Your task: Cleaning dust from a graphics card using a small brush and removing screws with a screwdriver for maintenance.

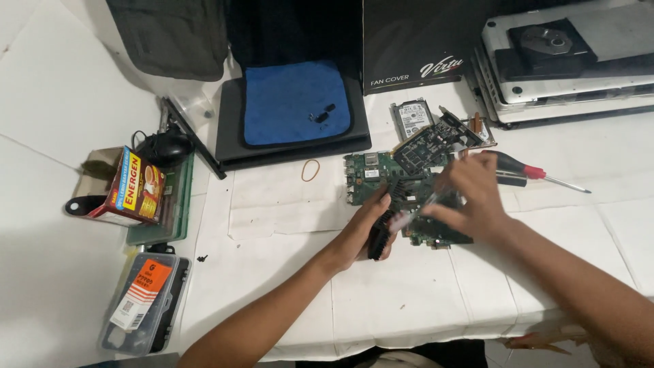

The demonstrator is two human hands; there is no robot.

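Observation:
A green laptop motherboard point(368, 170) lies on the white table in front of me. My left hand point(371, 221) grips a black fan or heatsink part point(380, 235) at the board's lower left edge. My right hand point(470, 194) is over the board's right half, its fingers closed on a small light-coloured object that is blurred. A second, smaller green circuit board point(426, 144) rests on the motherboard's upper right corner.
A red-handled screwdriver point(538, 174) lies to the right of my right hand. A hard drive point(411, 117), a rubber band point(310, 170), a blue cloth on a dark laptop point(294, 102), stacked laptops point(565, 61), a black box point(415, 41), a carton point(136, 187) and a plastic parts case point(145, 300) surround the work area.

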